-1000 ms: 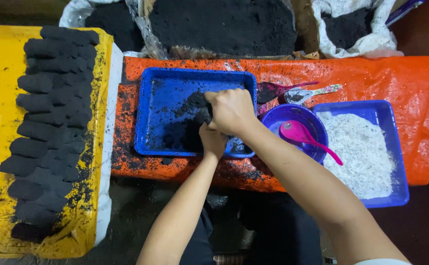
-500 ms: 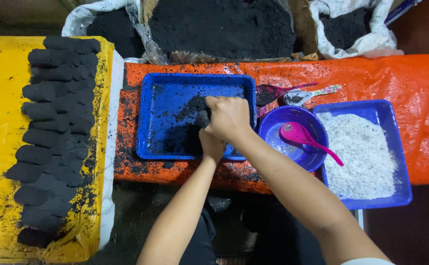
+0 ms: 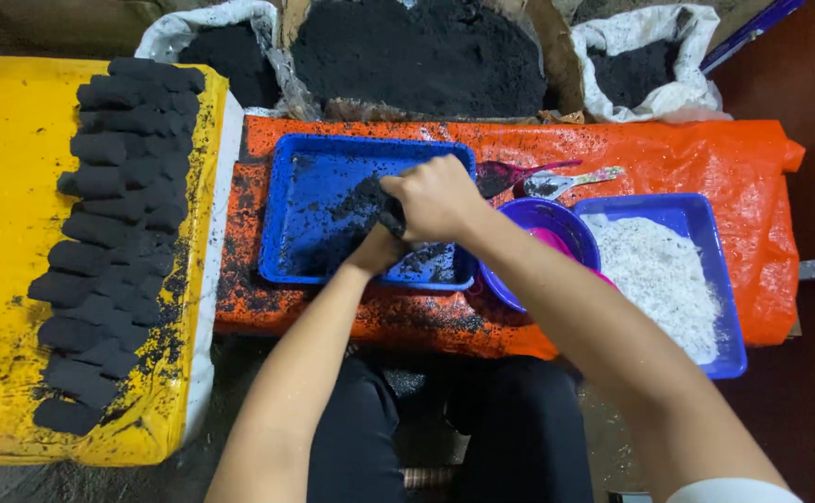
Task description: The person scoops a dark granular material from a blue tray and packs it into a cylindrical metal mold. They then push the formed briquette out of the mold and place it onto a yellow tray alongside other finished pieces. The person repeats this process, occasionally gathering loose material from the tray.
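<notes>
A dark, crumbly lump of black mix point(image 3: 381, 210) sits inside the blue tray point(image 3: 309, 154), near its right wall. The right hand point(image 3: 437, 197) is curled tight over the lump from above; the left hand point(image 3: 379, 250) presses it from below, mostly hidden. Right of the tray stands a purple bowl point(image 3: 528, 216); left of it, black briquettes point(image 3: 114, 233) lie in rows

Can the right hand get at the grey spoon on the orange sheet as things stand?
Probably yes. The grey spoon lies in the open on the orange sheet, just past the right hand, nothing over it. But that hand is closed on a black lump, so it must let go first.
</notes>
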